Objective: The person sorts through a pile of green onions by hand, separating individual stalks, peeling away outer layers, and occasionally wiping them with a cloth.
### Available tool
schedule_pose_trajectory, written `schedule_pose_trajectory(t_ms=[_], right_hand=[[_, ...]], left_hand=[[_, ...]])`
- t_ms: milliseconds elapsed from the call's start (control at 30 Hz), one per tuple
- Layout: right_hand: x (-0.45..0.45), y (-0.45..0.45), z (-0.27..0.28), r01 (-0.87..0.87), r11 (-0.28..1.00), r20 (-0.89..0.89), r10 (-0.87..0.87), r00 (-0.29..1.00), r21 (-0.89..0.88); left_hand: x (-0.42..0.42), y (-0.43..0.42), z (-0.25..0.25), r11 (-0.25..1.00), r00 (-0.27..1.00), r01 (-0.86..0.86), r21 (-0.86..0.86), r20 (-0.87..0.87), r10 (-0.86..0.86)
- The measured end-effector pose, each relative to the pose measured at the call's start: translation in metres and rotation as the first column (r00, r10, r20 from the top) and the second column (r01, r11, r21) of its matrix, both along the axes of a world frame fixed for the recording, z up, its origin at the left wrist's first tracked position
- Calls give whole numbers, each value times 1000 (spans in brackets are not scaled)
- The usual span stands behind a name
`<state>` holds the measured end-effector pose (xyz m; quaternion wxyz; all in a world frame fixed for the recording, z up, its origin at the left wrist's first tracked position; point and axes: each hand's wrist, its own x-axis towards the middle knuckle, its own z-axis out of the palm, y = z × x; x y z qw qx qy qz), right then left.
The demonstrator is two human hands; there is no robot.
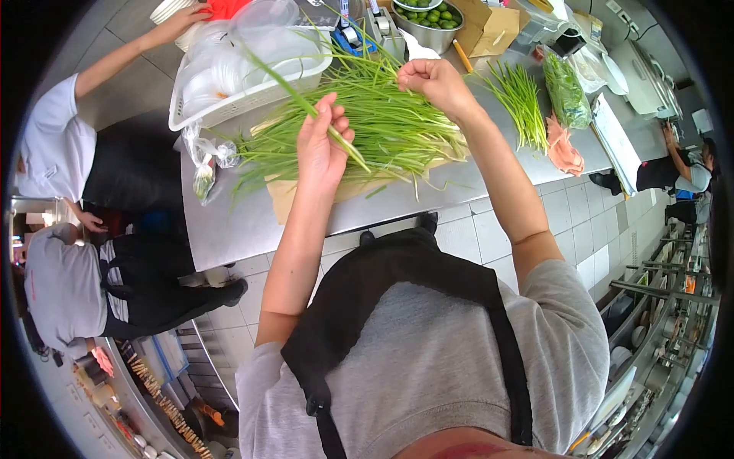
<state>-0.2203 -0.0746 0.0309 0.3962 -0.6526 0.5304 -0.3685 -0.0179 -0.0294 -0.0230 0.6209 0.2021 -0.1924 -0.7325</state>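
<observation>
A large heap of long green garlic chives [382,115] lies on brown paper [281,200] on the steel table. My left hand [323,145] is closed round a few chive stalks [284,83], held slanted above the heap's left side. Their pale ends point down to the right and their green tips up to the left. Over the heap's upper right, my right hand [432,84] is closed in a pinch. What lies between its fingertips is too small to make out.
A white basket [252,107] of plastic lids stands at left, near a knotted plastic bag [205,164]. Behind are a bowl of limes [430,23] and a cardboard box [489,30]. A smaller chive bunch [521,103] and pink cloth [564,147] lie right. Other people stand left and far right.
</observation>
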Motion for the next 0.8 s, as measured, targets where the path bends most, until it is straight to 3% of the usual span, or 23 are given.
schedule_pose_trajectory(t_ms=[133, 267, 333, 400, 733, 800], right_hand=[[-1, 9, 0, -106, 993, 73, 102, 992, 52], [0, 21, -6, -194, 980, 33, 193, 981, 41], [4, 31, -5, -188, 981, -8, 189, 982, 44], [9, 40, 2, -110, 993, -239, 114, 964, 31], [9, 38, -16, -99, 995, -227, 92, 970, -21], [-3, 26, -17, -49, 950, -361, -69, 930, -307]], left_hand=[[-13, -10, 8, 999, 993, -4, 40, 117, -1], [-18, -19, 17, 998, 995, -61, 23, 85, 58], [-17, -21, 21, 997, 993, -76, -3, 87, 76], [-15, -22, 24, 997, 995, -65, -34, 78, 67], [-12, -22, 22, 997, 998, -30, -67, 59, 34], [-9, -22, 21, 992, 982, -122, -19, 146, 123]])
